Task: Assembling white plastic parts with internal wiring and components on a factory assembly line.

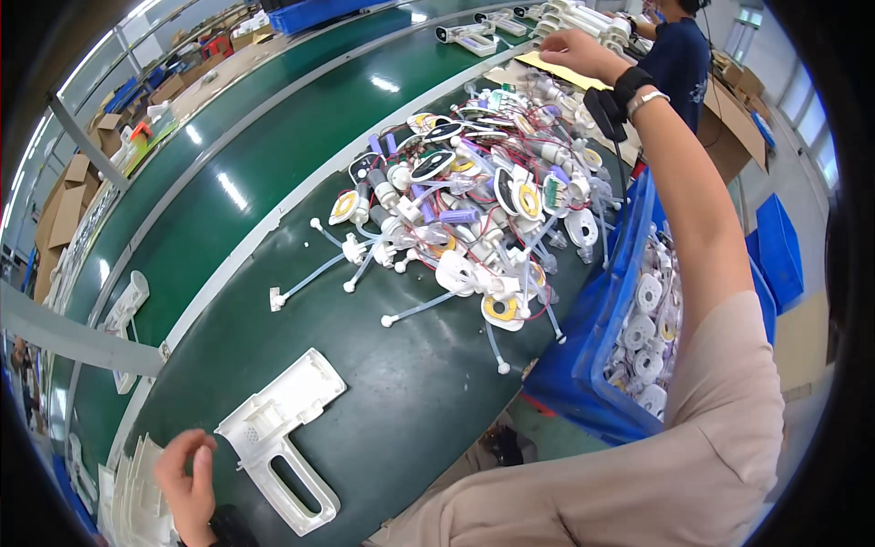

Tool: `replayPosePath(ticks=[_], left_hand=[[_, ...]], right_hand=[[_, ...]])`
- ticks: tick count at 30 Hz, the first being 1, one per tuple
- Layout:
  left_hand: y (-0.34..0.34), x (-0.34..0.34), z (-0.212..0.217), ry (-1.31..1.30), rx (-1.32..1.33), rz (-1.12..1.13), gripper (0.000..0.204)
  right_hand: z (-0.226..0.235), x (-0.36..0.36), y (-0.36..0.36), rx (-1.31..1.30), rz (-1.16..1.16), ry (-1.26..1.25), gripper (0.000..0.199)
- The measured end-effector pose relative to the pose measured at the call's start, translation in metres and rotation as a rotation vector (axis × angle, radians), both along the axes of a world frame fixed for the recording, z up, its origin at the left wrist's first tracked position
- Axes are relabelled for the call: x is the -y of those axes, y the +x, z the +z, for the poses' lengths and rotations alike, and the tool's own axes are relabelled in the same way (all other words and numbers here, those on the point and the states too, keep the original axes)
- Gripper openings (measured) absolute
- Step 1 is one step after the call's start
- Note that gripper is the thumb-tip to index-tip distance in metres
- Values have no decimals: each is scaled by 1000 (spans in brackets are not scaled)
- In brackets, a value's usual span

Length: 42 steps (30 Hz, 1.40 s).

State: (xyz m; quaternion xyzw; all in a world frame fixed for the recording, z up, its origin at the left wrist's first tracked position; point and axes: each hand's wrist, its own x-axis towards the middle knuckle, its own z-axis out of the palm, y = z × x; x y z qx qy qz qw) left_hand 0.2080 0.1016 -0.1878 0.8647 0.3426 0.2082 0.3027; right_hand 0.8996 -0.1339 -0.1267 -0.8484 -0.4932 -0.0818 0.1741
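Beside left hand (187,483), fingers curled, empty: white housing (283,438); right hand (583,50) far off, open on cardboard sheet (556,71).

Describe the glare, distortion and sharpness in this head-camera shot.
Head view: overhead lights leave white glare streaks on the green bench; fisheye bends its straight edges and blacks out the corners; the pile of small parts is fairly sharp; the left hand by the white plastic housing and the outstretched right hand look stretched near the rim.

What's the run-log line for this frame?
left hand: on stack of white shells | right hand: reaching far over parts pile, empty | handle shell: flat on green table | blue bin: at table edge
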Motion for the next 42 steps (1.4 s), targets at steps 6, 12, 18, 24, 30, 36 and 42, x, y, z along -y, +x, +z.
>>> replayPosePath(ticks=[6,12,18,24,30,36,42], left_hand=[[6,1,-2,21,-93,4,17],[30,23,16,176,-96,-231,17],[15,33,9,195,-66,-229,18],[-17,36,9,148,-68,-186,18],[-2,42,8,194,-25,-262,17],[-21,43,-4,84,-24,-247,18],[-25,48,-4,71,-47,-218,19]], right_hand=[[-10,-61,-125,-99,367,-441,21],[-30,-94,-185,128,602,-115,25],[-42,-95,-179,13,476,-218,20],[-25,-54,-220,375,495,-65,25],[-10,-42,-201,74,266,10,20],[-50,-2,-205,8,367,-306,65],[-30,-10,-234,280,354,-137,48]])
